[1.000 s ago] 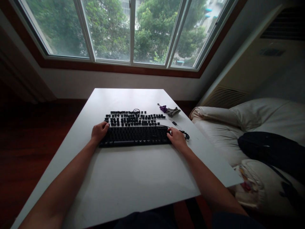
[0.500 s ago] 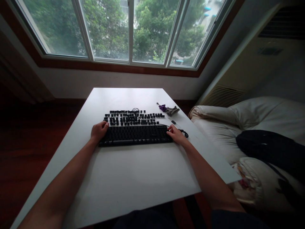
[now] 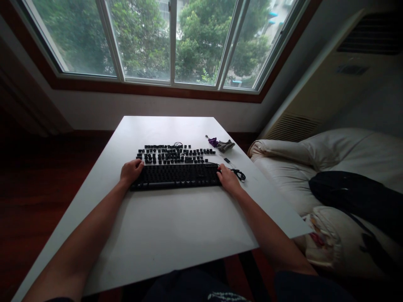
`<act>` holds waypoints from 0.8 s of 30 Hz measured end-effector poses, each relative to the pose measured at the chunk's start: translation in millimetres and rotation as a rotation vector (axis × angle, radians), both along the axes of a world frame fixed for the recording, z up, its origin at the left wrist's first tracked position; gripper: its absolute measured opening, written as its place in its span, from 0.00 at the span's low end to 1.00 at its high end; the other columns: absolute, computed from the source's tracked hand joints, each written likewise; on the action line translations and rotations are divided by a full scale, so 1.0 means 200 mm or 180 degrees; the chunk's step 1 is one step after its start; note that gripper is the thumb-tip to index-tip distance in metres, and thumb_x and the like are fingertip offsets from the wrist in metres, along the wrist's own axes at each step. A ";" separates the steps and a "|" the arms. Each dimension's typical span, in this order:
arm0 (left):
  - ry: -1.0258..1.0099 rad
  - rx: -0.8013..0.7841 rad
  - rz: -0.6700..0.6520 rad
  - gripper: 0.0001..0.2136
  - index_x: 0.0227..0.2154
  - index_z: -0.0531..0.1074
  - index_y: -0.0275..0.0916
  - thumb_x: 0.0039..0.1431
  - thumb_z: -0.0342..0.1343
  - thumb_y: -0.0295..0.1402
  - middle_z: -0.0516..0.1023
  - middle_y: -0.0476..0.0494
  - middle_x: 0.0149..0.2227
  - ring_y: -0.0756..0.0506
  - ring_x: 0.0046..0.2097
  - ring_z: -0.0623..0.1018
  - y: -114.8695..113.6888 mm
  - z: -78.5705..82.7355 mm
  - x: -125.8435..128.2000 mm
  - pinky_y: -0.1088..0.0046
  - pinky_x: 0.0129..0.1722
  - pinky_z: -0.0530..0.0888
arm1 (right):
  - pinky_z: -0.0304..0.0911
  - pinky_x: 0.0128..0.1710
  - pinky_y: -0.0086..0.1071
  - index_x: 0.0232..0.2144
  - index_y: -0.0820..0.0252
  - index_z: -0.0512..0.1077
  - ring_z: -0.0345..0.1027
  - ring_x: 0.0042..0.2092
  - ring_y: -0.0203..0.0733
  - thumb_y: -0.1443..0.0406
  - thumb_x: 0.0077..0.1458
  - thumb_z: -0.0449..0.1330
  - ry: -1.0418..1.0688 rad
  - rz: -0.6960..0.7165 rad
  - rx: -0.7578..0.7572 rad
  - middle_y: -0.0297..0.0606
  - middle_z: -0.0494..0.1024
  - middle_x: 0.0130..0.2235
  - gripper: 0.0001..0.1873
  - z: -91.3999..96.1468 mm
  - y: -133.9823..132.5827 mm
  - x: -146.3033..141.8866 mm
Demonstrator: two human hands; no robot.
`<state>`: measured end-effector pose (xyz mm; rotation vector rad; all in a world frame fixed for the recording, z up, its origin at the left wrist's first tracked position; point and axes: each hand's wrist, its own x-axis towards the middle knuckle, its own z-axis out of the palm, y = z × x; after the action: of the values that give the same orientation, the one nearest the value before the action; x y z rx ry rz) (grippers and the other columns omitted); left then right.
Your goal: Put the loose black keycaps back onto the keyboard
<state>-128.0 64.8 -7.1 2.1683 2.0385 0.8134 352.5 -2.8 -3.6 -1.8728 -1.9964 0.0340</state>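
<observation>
A black keyboard [image 3: 179,176] lies across the white table [image 3: 176,226], most of its keycaps off and a row still fitted along the near edge. My left hand [image 3: 131,171] is closed on its left end, the thumb near the top left corner. At the right end, my right hand [image 3: 228,178] grips the keyboard with curled fingers. Just beyond it, loose black keycaps [image 3: 171,155] lie in several uneven rows. A coiled black cable [image 3: 239,175] rests to the right of my right hand.
Past the keycaps at the right lie a purple item [image 3: 213,142] and a grey cloth-like bundle [image 3: 226,145]. A small dark piece [image 3: 227,160] lies near the cable. A pale sofa [image 3: 283,184] with a black bag [image 3: 352,197] stands right of the table.
The right end of the keyboard and my right hand have shifted slightly left and away from me in view. My left hand stays at the left end.
</observation>
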 end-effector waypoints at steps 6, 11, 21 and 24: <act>0.0106 0.0014 -0.0053 0.18 0.36 0.79 0.43 0.65 0.45 0.45 0.82 0.43 0.36 0.42 0.38 0.77 0.00 0.00 0.01 0.70 0.36 0.65 | 0.61 0.39 0.35 0.44 0.55 0.68 0.70 0.40 0.47 0.65 0.63 0.55 0.0036 -0.0024 0.0034 0.43 0.76 0.42 0.07 0.00 0.00 0.01; 0.0093 -0.0011 -0.0066 0.19 0.36 0.78 0.43 0.65 0.45 0.46 0.81 0.43 0.35 0.42 0.38 0.77 0.02 -0.01 0.00 0.70 0.36 0.65 | 0.62 0.40 0.35 0.43 0.56 0.71 0.69 0.37 0.43 0.62 0.61 0.56 0.0455 0.0204 0.0051 0.38 0.75 0.37 0.09 0.00 0.03 0.12; 0.0032 0.0023 -0.0095 0.19 0.35 0.79 0.43 0.65 0.45 0.46 0.81 0.44 0.33 0.43 0.35 0.76 0.03 -0.02 0.01 0.69 0.35 0.65 | 0.61 0.37 0.34 0.46 0.55 0.75 0.69 0.33 0.41 0.60 0.59 0.58 0.0822 0.0268 -0.0127 0.35 0.77 0.32 0.14 0.00 0.05 0.16; 0.0028 0.0033 -0.0096 0.19 0.35 0.79 0.43 0.65 0.45 0.46 0.81 0.44 0.33 0.43 0.35 0.76 0.03 -0.02 0.01 0.69 0.35 0.64 | 0.60 0.38 0.34 0.46 0.56 0.76 0.69 0.34 0.42 0.60 0.60 0.58 0.0714 0.0239 -0.0009 0.36 0.77 0.33 0.14 -0.01 0.05 0.15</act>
<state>-125.4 71.0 -10.3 2.2061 2.0050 0.8142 382.3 7.4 -5.4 -1.7117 -1.9113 0.2566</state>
